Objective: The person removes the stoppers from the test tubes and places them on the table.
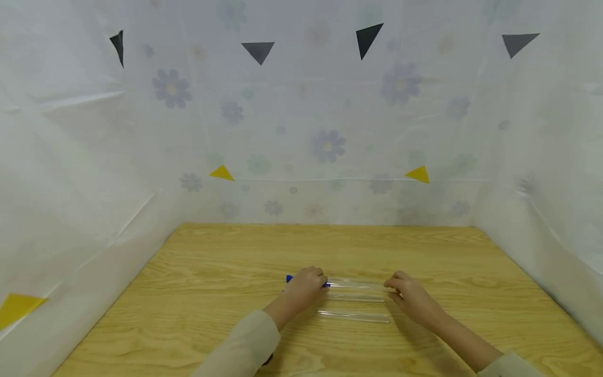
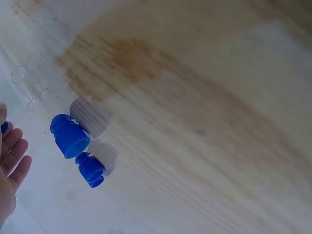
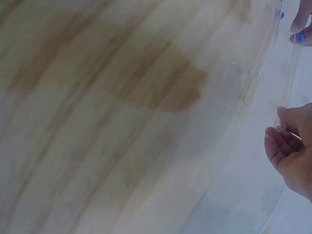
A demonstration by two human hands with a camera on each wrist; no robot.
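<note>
Between the two hands stretches a clear test tube (image 1: pixel 355 286). My left hand (image 1: pixel 306 287) pinches a blue stopper (image 3: pixel 300 36) at that tube's left end. With thumb and fingers, my right hand (image 3: pixel 292 146) pinches the tube's other end. In the head view, a second clear tube (image 1: pixel 355 298) and a third clear tube (image 1: pixel 354 317) lie nearer to me, roughly parallel. Two more blue stoppers, a larger-looking one (image 2: pixel 70 139) and a smaller-looking one (image 2: pixel 91 170), lie beside the left hand in the left wrist view. Whether the held stopper sits inside the tube is hidden by fingers.
The wooden table (image 1: pixel 226 251) reaches back to a pale flowered curtain (image 1: pixel 301 115). Similar pale sheets hang at the left (image 1: pixel 85 173) and right (image 1: pixel 542 157) sides. Yellow and dark triangles mark the sheets.
</note>
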